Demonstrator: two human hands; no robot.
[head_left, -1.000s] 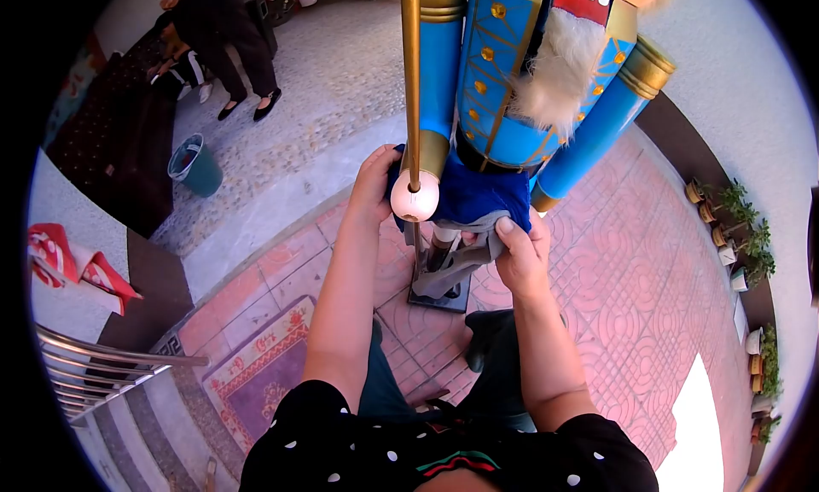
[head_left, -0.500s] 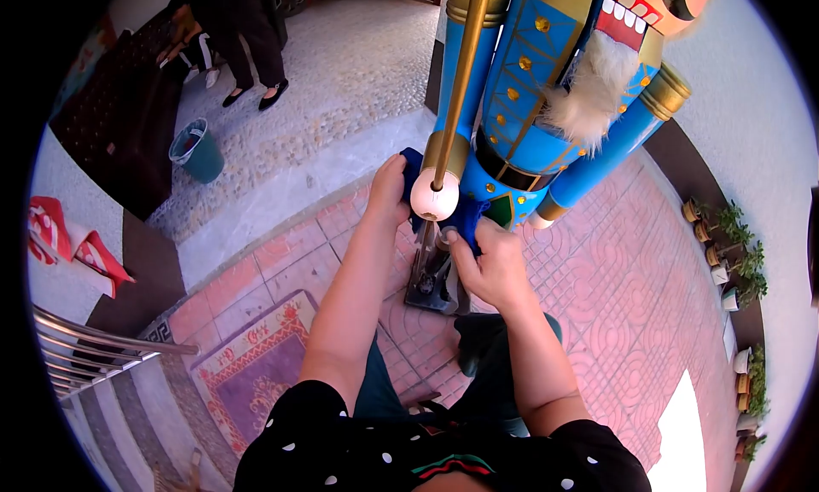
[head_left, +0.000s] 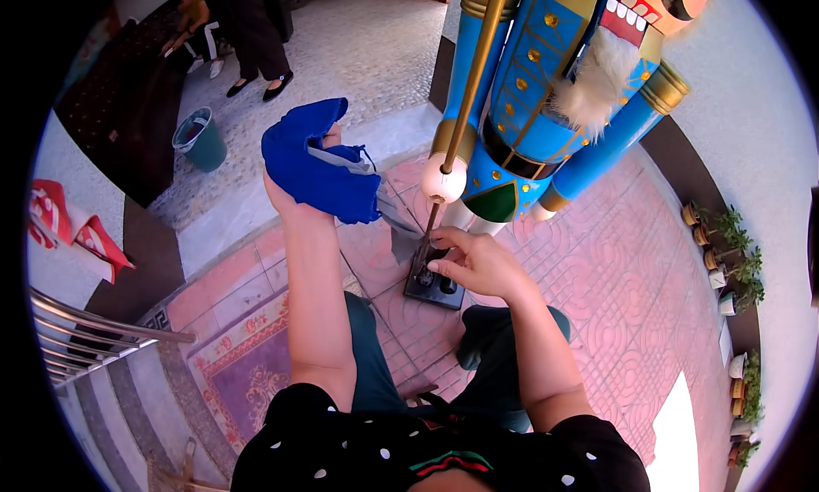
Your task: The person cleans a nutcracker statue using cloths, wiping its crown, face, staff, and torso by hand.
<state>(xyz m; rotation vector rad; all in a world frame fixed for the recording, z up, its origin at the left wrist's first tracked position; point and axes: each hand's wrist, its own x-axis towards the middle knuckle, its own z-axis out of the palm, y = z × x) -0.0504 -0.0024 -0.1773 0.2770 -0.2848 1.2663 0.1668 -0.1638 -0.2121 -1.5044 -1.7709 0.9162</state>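
A large blue nutcracker figure (head_left: 520, 108) leans across the upper right, with a gold rod (head_left: 476, 82) passing through its pale round hand (head_left: 444, 180). Left of the figure, my left hand (head_left: 286, 189) holds a blue cloth (head_left: 320, 168) with grey trim; the cloth covers most of its fingers. My right hand (head_left: 469, 262) is just below the round hand, thumb and fingers closed around the lower rod. A grey strip hangs from the cloth toward the rod. Below stands the black base (head_left: 437, 292).
A teal bin (head_left: 201, 142) stands at the upper left, near a dark sofa (head_left: 128, 125) and two people (head_left: 247, 31). Metal railing (head_left: 111, 326) and steps are at the lower left, beside a patterned mat (head_left: 247, 364). Potted plants (head_left: 735, 236) line the right wall.
My left hand has moved left, away from the figure, carrying the blue cloth. My right hand has let go of the cloth and moved slightly down to the rod.
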